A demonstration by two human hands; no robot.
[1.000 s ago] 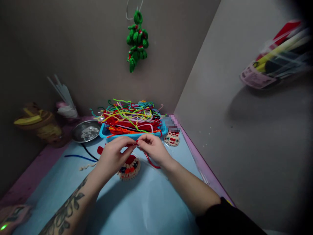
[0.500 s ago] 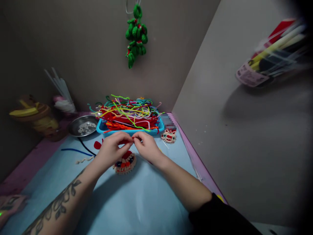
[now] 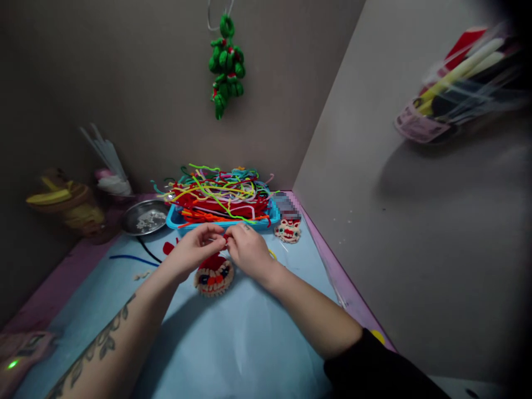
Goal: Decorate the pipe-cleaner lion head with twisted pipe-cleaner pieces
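My left hand (image 3: 194, 252) and my right hand (image 3: 251, 250) meet fingertip to fingertip above the blue mat. Both pinch a small red pipe-cleaner piece (image 3: 225, 239), mostly covered by the fingers. Just below them sits a fuzzy pipe-cleaner face (image 3: 215, 279) with a red top, cream edging, dark eyes and an orange-red middle. A flat red piece (image 3: 168, 247) lies left of my left hand. A blue pipe cleaner (image 3: 133, 258), a black one (image 3: 148, 249) and a short cream twist (image 3: 142, 275) lie further left.
Behind my hands stands a blue tray (image 3: 172, 223) heaped with colourful pipe cleaners. A steel bowl (image 3: 128, 219) of small pale bits is left of it. A second face (image 3: 287, 231) lies right. Green ornaments (image 3: 226, 66) hang on the wall; a pen holder (image 3: 421, 122) is on the right wall.
My right hand has turned slightly, its fingers more curled over the red piece. The left fingers have shifted a little. The view has moved slightly; the pipe-cleaner face shows more fully.
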